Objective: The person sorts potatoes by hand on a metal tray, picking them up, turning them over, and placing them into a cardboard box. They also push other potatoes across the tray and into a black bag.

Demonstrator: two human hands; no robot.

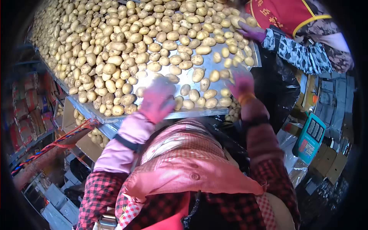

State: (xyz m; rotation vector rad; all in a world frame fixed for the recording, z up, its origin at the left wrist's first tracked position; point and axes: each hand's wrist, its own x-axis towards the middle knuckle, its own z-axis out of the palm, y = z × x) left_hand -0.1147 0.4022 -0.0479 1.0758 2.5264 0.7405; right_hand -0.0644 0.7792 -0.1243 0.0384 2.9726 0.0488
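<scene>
The pale yellow-brown, oval potatoes (pixel 109 69) lay on a silver sheet-metal tabletop (pixel 199 112), heaped densely at the far side and left, and scattered more thinly at the near right, where bare metal showed between them. The person's two hands were apart from each other. The pink-gloved left hand (pixel 159 100) was over the near edge of the tabletop, beside the loose potatoes; it was blurred, and whether it gripped anything could not be determined. The pink right hand (pixel 242 81), with an orange band at the wrist, was at the near right corner, close to several potatoes; its grip likewise could not be determined.

At the far right, a co-worker's purple-gloved hand (pixel 253 32), below a grey-and-white camouflage sleeve (pixel 301 53), was at the potatoes along the edge. Black plastic sheeting (pixel 274 76) hung beside the right end. A teal device with a keypad (pixel 311 138) stood lower right. More potatoes showed in an open brown cardboard box (pixel 90 145) below the left edge.
</scene>
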